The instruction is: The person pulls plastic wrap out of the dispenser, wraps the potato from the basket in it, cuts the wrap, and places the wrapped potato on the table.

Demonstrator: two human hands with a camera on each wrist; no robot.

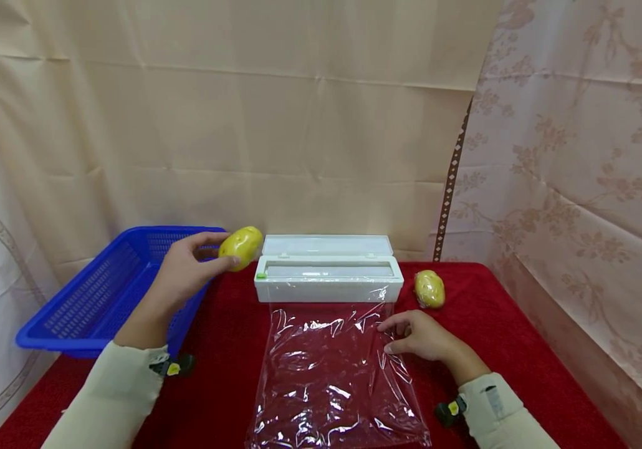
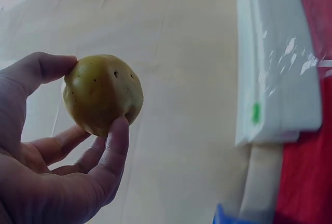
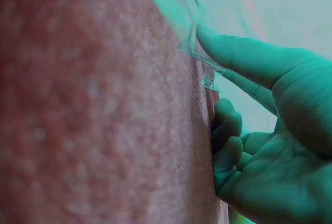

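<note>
My left hand holds a yellow potato up in front of the curtain, beside the blue basket. In the left wrist view, thumb and fingertips grip this potato from its sides. A sheet of clear plastic wrap stretches from the white wrap dispenser toward me over the red cloth. At the sheet's right edge is my right hand, thumb and index fingertips apart and touching the film. The right wrist view shows a fold of film at the thumb tip, with the other fingers curled below.
To the left stands a blue plastic basket with holes in its sides. Another potato, shiny as if wrapped, lies right of the dispenser. The dispenser's lid is raised. Curtains hang behind the red-covered table.
</note>
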